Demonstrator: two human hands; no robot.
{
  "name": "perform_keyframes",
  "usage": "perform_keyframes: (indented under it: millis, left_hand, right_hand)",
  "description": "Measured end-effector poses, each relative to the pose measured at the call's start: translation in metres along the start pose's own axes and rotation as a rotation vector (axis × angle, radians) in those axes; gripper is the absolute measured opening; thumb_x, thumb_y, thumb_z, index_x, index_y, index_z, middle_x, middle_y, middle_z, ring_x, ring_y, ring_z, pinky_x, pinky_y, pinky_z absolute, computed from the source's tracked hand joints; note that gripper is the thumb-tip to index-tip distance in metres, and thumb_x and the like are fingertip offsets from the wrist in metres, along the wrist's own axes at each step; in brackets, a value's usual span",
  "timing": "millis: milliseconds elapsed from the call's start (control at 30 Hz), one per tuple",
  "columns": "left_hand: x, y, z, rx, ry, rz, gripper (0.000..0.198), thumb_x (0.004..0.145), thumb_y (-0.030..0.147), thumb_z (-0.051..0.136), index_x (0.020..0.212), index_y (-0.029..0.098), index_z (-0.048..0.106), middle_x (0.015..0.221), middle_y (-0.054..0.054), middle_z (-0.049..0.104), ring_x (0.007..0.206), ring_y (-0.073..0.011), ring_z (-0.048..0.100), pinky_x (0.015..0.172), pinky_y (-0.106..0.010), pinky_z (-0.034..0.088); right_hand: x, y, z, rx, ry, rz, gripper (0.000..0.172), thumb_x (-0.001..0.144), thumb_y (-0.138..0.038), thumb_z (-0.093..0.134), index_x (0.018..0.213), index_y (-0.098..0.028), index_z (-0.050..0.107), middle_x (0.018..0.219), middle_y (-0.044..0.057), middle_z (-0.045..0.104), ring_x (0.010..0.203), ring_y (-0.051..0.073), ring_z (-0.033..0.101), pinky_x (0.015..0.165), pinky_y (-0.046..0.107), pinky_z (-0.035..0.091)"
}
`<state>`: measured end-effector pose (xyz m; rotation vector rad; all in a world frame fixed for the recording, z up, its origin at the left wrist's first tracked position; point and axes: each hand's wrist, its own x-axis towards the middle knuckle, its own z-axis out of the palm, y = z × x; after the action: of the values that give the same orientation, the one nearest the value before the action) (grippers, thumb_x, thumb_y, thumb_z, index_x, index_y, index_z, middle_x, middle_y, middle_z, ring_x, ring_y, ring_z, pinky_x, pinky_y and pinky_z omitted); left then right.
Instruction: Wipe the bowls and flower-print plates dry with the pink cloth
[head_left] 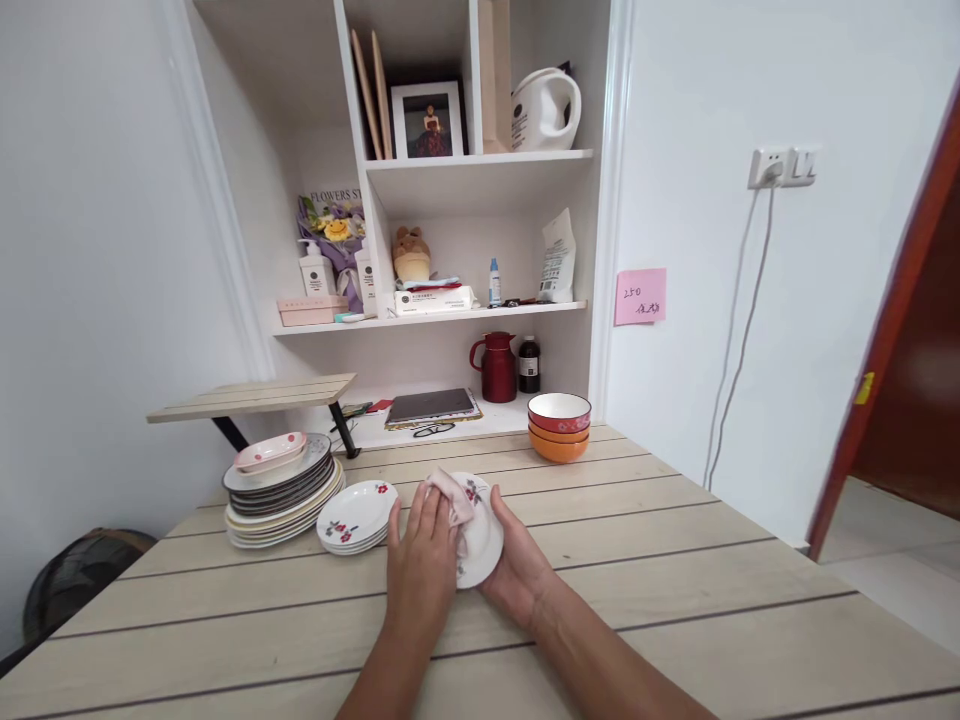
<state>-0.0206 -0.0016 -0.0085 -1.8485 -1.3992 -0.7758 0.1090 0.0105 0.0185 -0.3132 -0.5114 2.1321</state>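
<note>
My right hand point(517, 568) grips a small white plate with red flowers point(484, 520) by its near right edge, tilted up above the wooden table point(675, 580). My left hand point(421, 565) presses a pale pink cloth point(452, 494) flat against the plate's face, fingers stretched over it. To the left lies a short stack of matching flowered plates point(357, 515). Further left stands a taller stack of larger plates point(279, 493) with a pink dish point(268, 452) on top.
Stacked red and orange bowls point(559, 426) sit at the table's far edge. Behind is a white shelf unit with a red jug point(498, 367), a dark bottle point(529, 364), a laptop point(430, 405) and a raised wooden board point(251, 396). A cable point(739, 340) hangs down the right wall.
</note>
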Motion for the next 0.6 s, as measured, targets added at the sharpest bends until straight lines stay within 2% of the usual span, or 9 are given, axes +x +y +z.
perform_keyframes:
  millis: [133, 233, 367, 467, 600]
  left_hand:
    - [-0.001, 0.002, -0.002, -0.021, 0.03, 0.07, 0.036, 0.092, 0.013, 0.043, 0.125, 0.014, 0.058, 0.137, -0.011, 0.059, 0.131, -0.0283, 0.05, 0.108, -0.053, 0.034]
    - [-0.001, 0.006, -0.006, -0.085, 0.071, 0.163, 0.036, 0.092, 0.012, 0.044, 0.126, 0.013, 0.058, 0.138, -0.009, 0.059, 0.132, -0.0246, 0.049, 0.111, -0.047, 0.033]
    - [-0.001, 0.01, -0.01, -0.162, 0.09, 0.259, 0.039, 0.091, 0.011, 0.045, 0.128, 0.016, 0.056, 0.139, -0.006, 0.058, 0.135, -0.0206, 0.045, 0.115, -0.042, 0.03]
    - [0.0, 0.009, -0.01, -0.152, 0.086, 0.255, 0.04, 0.092, 0.013, 0.046, 0.131, 0.016, 0.054, 0.141, -0.006, 0.056, 0.137, -0.021, 0.043, 0.115, -0.043, 0.029]
    - [0.001, 0.005, -0.004, -0.072, 0.067, 0.144, 0.04, 0.094, 0.019, 0.043, 0.133, 0.015, 0.053, 0.142, -0.009, 0.055, 0.135, -0.0241, 0.045, 0.113, -0.049, 0.031]
  right_hand:
    - [-0.003, -0.011, 0.001, 0.014, 0.003, -0.026, 0.062, 0.09, -0.063, 0.044, 0.127, -0.016, 0.061, 0.108, 0.012, 0.074, 0.094, 0.026, 0.067, 0.08, 0.04, 0.052]
    - [-0.005, -0.018, -0.002, 0.041, -0.005, -0.051, 0.063, 0.091, -0.063, 0.043, 0.129, -0.015, 0.059, 0.11, 0.012, 0.074, 0.093, 0.025, 0.068, 0.078, 0.037, 0.051]
    - [-0.004, -0.016, -0.007, 0.024, -0.004, -0.005, 0.063, 0.089, -0.064, 0.048, 0.123, -0.014, 0.063, 0.099, 0.011, 0.076, 0.083, 0.022, 0.068, 0.071, 0.031, 0.051]
    - [-0.003, -0.007, -0.006, 0.018, 0.0, 0.031, 0.058, 0.089, -0.061, 0.052, 0.123, -0.015, 0.064, 0.098, 0.008, 0.076, 0.077, 0.018, 0.068, 0.069, 0.028, 0.049]
    - [-0.001, 0.002, -0.001, 0.061, -0.028, 0.065, 0.057, 0.09, -0.059, 0.051, 0.126, -0.016, 0.062, 0.112, 0.008, 0.074, 0.086, 0.017, 0.068, 0.076, 0.027, 0.051]
